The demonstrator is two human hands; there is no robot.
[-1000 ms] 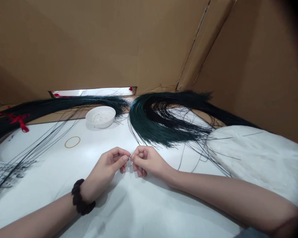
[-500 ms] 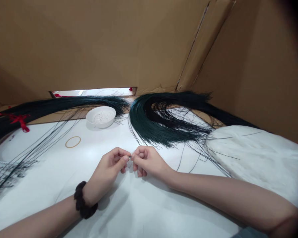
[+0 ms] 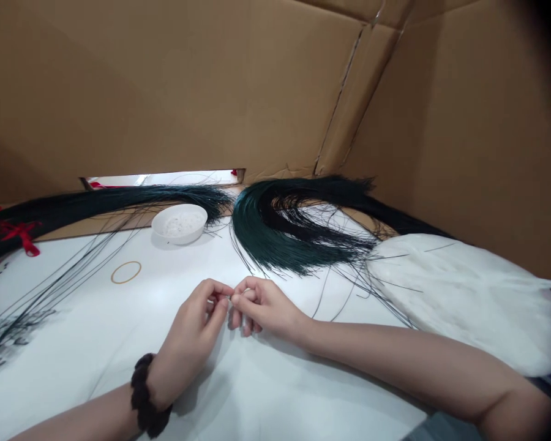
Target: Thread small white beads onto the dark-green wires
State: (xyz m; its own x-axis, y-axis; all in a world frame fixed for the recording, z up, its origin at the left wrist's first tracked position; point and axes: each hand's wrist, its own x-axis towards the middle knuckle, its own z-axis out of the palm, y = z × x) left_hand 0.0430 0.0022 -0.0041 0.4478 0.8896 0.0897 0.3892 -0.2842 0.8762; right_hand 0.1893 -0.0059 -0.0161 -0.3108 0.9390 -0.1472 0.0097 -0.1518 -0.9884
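My left hand (image 3: 197, 324), a dark scrunchie (image 3: 147, 398) round its wrist, is closed with thumb and index finger pinched. Its fingertips meet those of my right hand (image 3: 270, 311), which is pinched as well. A tiny dark bit shows between the two pinches, too small and too covered to name. Just beyond the fingers lies a curved bundle of dark green wire-like strands (image 3: 266, 245), its cut ends pointing right. A white bowl (image 3: 157, 234) with small whitish bits in it stands behind my left hand. A thin yellowish ring (image 3: 122, 283) lies flat on the white table (image 3: 257, 392).
Cardboard walls (image 3: 165, 86) rise behind and to the right, with a low slot (image 3: 165, 178) at the back. Another dark strand bundle (image 3: 96, 205), tied with red ribbon (image 3: 22, 233), runs left. Several wired pieces (image 3: 13, 334) lie at left; a white plastic-wrapped bundle (image 3: 468, 300) sits right.
The view has turned a little, so everything sits slightly further left. My hands stay fingertip to fingertip, drawn closer together, and the dark bit between them shows less.
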